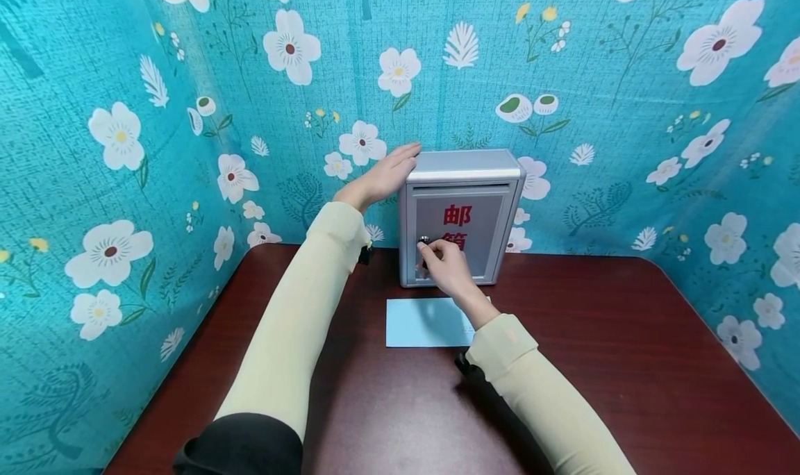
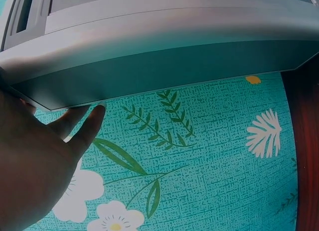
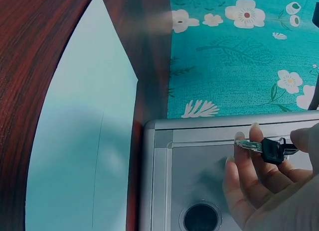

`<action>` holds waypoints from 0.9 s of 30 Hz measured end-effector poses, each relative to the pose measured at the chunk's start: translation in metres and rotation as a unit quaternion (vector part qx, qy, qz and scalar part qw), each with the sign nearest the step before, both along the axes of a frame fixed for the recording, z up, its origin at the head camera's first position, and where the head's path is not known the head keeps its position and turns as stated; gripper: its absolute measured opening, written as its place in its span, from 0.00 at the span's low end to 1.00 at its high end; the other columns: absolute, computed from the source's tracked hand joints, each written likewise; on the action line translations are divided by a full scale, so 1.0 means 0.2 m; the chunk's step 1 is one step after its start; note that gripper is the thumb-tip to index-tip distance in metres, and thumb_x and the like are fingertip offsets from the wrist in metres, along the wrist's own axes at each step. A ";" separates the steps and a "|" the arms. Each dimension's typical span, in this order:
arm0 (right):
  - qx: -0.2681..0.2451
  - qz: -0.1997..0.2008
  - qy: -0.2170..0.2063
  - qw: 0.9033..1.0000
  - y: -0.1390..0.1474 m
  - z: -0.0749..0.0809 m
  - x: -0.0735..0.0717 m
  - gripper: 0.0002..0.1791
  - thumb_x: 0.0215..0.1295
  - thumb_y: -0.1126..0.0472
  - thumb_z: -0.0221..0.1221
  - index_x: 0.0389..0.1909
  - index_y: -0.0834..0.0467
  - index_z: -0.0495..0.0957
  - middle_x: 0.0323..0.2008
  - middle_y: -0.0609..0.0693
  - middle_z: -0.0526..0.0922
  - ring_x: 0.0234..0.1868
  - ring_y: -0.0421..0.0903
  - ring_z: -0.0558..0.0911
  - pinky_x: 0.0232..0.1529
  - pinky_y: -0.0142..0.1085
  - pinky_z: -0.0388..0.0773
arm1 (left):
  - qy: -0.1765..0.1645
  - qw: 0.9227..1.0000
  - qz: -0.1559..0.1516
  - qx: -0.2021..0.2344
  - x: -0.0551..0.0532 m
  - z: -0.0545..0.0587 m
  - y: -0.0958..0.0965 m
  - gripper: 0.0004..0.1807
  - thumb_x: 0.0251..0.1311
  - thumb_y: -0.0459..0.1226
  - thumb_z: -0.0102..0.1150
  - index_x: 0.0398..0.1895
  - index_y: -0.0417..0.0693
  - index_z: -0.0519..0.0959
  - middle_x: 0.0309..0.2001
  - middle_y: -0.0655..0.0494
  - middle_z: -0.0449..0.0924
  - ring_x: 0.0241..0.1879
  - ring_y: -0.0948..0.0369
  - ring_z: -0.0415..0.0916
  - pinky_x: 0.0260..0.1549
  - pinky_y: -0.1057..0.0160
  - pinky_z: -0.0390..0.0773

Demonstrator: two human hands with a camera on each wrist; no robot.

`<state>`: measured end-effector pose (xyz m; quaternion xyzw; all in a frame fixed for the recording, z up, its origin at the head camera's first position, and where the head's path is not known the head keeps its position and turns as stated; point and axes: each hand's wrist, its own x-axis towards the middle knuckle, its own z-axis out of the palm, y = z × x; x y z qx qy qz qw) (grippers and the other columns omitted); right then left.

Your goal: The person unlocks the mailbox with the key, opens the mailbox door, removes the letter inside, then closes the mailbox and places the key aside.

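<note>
1. While the left hand [image 1: 381, 176] lies flat and open against the upper left side of the grey mailbox [image 1: 462, 214], which stands upright at the table's [image 1: 625, 364] back edge, an uneven push could shift the box.
2. The envelope [image 1: 425, 322] lies flat just before it.
3. The right hand [image 1: 445, 265] pinches a key [image 3: 259, 146] near the round lock [image 3: 201, 217]; its long axis runs parallel to the box front, not pointing into the lock, so it could slip or miss.

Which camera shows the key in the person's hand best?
The right wrist view: the key is clearly pinched in the right hand near the lock. In the head view that hand hides it; the left wrist view misses it.
</note>
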<state>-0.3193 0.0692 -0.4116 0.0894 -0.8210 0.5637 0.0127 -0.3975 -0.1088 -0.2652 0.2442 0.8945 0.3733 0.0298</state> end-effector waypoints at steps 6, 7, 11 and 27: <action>0.011 -0.003 0.006 1.000 0.00 0.02 -0.01 0.22 0.79 0.48 0.53 0.45 0.65 0.82 0.39 0.64 0.87 0.41 0.65 0.83 0.33 0.37 0.76 | -0.001 1.000 0.002 -0.003 0.00 0.02 0.01 0.31 0.82 0.52 0.27 0.84 0.59 0.48 0.83 0.65 0.40 0.82 0.62 0.34 0.79 0.53 0.43; 0.015 -0.004 0.007 1.000 0.00 0.02 -0.01 0.23 0.79 0.47 0.53 0.45 0.65 0.82 0.39 0.63 0.87 0.41 0.65 0.83 0.33 0.37 0.75 | 0.000 1.000 0.000 -0.001 0.00 0.02 0.01 0.31 0.82 0.51 0.27 0.84 0.58 0.48 0.83 0.64 0.40 0.82 0.62 0.34 0.79 0.53 0.43; 0.022 -0.007 0.008 1.000 0.01 0.02 -0.01 0.23 0.79 0.47 0.53 0.44 0.64 0.82 0.38 0.63 0.88 0.41 0.65 0.82 0.32 0.37 0.72 | -0.006 1.000 -0.003 0.000 0.00 0.02 0.01 0.31 0.82 0.51 0.27 0.84 0.58 0.48 0.83 0.64 0.40 0.82 0.61 0.34 0.79 0.53 0.43; 0.197 -0.097 0.176 0.960 -0.01 -0.01 0.02 0.18 0.76 0.46 0.58 0.37 0.53 0.88 0.26 0.45 0.84 0.25 0.43 0.77 0.26 0.42 0.72 | -0.001 1.000 0.001 0.000 0.01 0.01 0.01 0.31 0.83 0.50 0.28 0.84 0.56 0.49 0.83 0.62 0.41 0.82 0.60 0.35 0.79 0.52 0.43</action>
